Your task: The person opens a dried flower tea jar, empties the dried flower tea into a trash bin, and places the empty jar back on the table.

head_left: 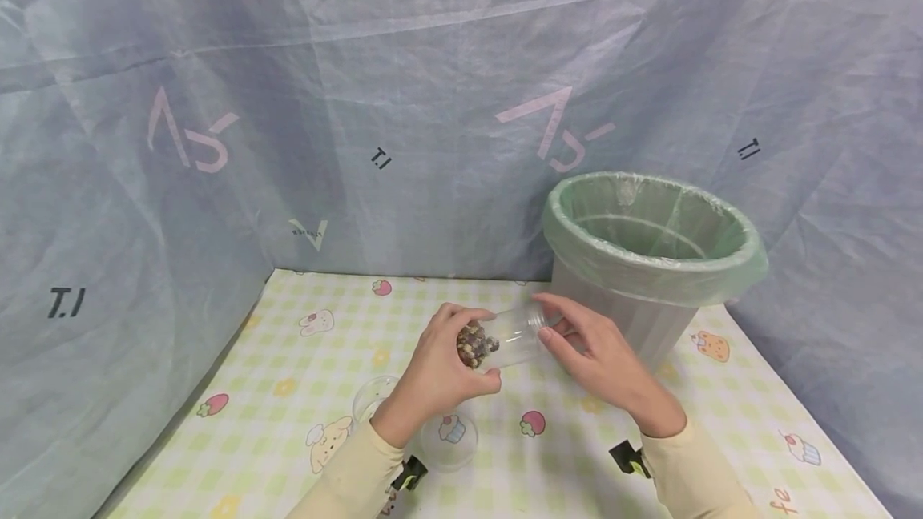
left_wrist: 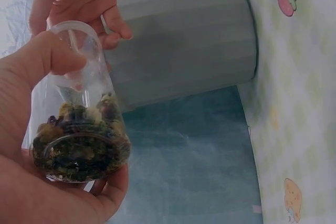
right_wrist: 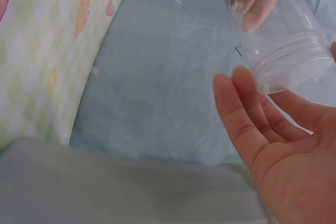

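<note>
A clear plastic jar (head_left: 513,335) is held tilted nearly sideways above the table. Dried flowers or similar dark-and-yellow bits (left_wrist: 79,140) lie toward its base. My left hand (head_left: 449,363) grips the base end, thumb on one side and fingers round the other. At the uncapped, threaded mouth (right_wrist: 294,59), my right hand (head_left: 587,347) has its thumb and fingers around opposite sides of the rim, fingertips right at it. The right wrist view shows that palm (right_wrist: 299,171) facing the mouth.
A grey bin (head_left: 613,303) with a green liner (head_left: 649,283) stands beyond my right hand. On the checked tablecloth (head_left: 317,367) lie two clear round pieces, one near my left wrist (head_left: 366,391), another beside it (head_left: 449,463). Blue-grey curtains (head_left: 433,207) surround the table.
</note>
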Motion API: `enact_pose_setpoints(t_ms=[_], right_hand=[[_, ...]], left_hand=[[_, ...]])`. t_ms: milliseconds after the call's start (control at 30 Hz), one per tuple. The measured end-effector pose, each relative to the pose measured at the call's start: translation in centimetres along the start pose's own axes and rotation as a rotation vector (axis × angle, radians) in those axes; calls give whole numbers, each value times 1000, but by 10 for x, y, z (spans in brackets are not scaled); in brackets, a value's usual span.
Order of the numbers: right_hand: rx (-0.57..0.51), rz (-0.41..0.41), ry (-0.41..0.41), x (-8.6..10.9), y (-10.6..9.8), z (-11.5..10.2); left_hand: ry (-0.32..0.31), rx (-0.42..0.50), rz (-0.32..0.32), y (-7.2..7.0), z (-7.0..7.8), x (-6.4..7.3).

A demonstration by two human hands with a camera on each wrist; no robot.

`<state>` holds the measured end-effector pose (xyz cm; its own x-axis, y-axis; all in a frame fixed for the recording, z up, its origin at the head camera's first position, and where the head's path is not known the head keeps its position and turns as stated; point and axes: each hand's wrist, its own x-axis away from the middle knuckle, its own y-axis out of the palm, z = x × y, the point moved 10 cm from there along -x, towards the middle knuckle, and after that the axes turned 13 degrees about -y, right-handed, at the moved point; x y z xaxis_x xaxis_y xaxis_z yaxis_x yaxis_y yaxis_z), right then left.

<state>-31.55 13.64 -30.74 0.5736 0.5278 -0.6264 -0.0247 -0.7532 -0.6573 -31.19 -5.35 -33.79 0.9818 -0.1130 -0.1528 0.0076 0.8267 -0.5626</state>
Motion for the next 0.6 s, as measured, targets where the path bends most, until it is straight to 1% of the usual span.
enact_pose_setpoints(t_ms=[100,200,367,500,600], right_hand=[[-15,8,16,-1,2,1],[-55,11,51,0,4,4],[-119,0,111,1,9,9],[-145,-9,134,2,13,11],[-152,-6,147,3,14,13]], left_hand=[[14,-21,5,-1,2,-1],[24,-51,-5,0,3,-1],[18,-95,-23,3,1,-2],[20,-144,-17,6,0,-2],[43,-192,-4,9,1,-3]])
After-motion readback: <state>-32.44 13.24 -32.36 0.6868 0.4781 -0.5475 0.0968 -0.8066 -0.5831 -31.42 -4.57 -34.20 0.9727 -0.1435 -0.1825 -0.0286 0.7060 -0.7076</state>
